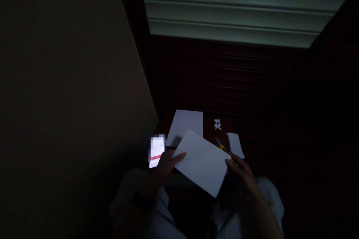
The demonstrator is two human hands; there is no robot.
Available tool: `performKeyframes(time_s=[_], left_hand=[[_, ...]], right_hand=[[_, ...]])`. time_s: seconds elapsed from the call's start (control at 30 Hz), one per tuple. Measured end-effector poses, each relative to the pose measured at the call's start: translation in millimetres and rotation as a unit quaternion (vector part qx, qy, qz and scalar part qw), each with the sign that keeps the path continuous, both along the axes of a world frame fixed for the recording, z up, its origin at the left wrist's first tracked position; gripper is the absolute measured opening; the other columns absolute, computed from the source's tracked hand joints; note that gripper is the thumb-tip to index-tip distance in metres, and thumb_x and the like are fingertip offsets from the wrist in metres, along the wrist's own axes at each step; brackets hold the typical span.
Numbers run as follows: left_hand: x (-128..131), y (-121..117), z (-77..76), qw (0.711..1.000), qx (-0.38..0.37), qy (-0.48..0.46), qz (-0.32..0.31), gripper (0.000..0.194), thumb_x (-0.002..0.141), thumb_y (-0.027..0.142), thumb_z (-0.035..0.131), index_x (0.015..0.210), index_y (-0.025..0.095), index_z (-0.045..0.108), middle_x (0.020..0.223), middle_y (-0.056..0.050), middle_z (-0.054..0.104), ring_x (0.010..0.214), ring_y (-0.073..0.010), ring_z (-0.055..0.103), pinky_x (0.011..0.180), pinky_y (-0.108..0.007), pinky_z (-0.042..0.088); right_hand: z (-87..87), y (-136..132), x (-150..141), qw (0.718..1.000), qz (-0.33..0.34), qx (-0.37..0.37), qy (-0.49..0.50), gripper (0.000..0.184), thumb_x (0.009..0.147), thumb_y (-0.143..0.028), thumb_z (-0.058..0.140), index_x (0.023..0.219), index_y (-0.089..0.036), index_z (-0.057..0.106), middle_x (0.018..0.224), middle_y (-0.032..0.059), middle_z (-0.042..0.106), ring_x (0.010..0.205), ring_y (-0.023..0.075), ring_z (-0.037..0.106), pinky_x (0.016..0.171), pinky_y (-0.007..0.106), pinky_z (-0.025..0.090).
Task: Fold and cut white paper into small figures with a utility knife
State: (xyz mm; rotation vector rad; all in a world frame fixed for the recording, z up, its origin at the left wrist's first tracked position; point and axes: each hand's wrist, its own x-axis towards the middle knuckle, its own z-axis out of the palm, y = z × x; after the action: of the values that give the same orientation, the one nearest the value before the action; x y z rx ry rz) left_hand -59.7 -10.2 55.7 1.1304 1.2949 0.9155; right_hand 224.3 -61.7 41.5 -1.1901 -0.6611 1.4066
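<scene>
A white sheet of paper (pixel 203 164) is held tilted above my lap, between both hands. My left hand (pixel 170 161) grips its left edge, the thumb lying on top and the other fingers hidden underneath. At the right corner my right hand (pixel 241 167) pinches the same sheet. Just beyond that corner lies a yellow utility knife (pixel 221 145), its lower part covered by the paper and my hand. Behind the held sheet, more white paper (pixel 187 122) rests on the dark table; whether it is one sheet or a stack I cannot tell.
A lit phone (pixel 157 153) stands or lies left of my left hand. Small torn paper scraps (pixel 217 124) are at the back, and a narrow white paper stack (pixel 235 145) sits at the right. A wall (pixel 84 82) rises on the left, a slatted shutter (pixel 230 11) ahead. The room is dim.
</scene>
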Motion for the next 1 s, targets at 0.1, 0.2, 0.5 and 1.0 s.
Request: performKeyframes(time_s=[0.1,0.2,0.5,1.0], left_hand=[[8.6,-3.6,-3.7,0.996,-0.007,-0.056,0.072,0.042,0.065,0.045,0.069,0.092,0.012,0.068,0.086,-0.011,0.070,0.073,-0.0244,0.064,0.060,-0.031,0.047],[23.0,-11.1,-10.6,0.986,-0.009,-0.139,0.087,0.046,0.069,0.045,0.066,0.100,0.011,0.065,0.094,-0.013,0.069,0.079,-0.0250,0.064,0.065,-0.034,0.050],[65.8,-33.8,-23.5,0.955,-0.007,-0.246,0.169,0.049,0.068,0.045,0.068,0.099,0.008,0.064,0.097,-0.014,0.068,0.081,-0.0245,0.064,0.064,-0.031,0.051],[15.8,-5.5,13.0,1.000,0.016,-0.011,0.024,0.032,0.068,0.044,0.066,0.078,0.014,0.072,0.069,-0.007,0.070,0.068,-0.0248,0.063,0.060,-0.030,0.047]], right_hand=[[-3.9,-3.2,-11.1,0.996,-0.009,0.012,0.091,0.057,0.062,-0.039,0.075,0.114,-0.026,0.057,0.106,0.0073,0.064,0.091,0.0265,0.061,0.075,0.043,0.048],[-7.7,-8.7,-29.0,0.990,0.022,0.017,0.141,0.051,0.062,-0.034,0.076,0.109,-0.028,0.059,0.101,0.0043,0.065,0.085,0.0246,0.064,0.079,0.046,0.048],[-21.9,-7.0,-74.2,0.973,-0.023,0.022,0.228,0.026,0.064,-0.032,0.076,0.087,-0.025,0.064,0.098,0.0000,0.066,0.095,0.0218,0.060,0.088,0.043,0.046],[-13.8,-5.8,-39.6,0.996,0.079,-0.010,0.036,0.028,0.067,-0.037,0.073,0.082,-0.015,0.065,0.071,0.0043,0.066,0.060,0.0169,0.059,0.058,0.029,0.046]])
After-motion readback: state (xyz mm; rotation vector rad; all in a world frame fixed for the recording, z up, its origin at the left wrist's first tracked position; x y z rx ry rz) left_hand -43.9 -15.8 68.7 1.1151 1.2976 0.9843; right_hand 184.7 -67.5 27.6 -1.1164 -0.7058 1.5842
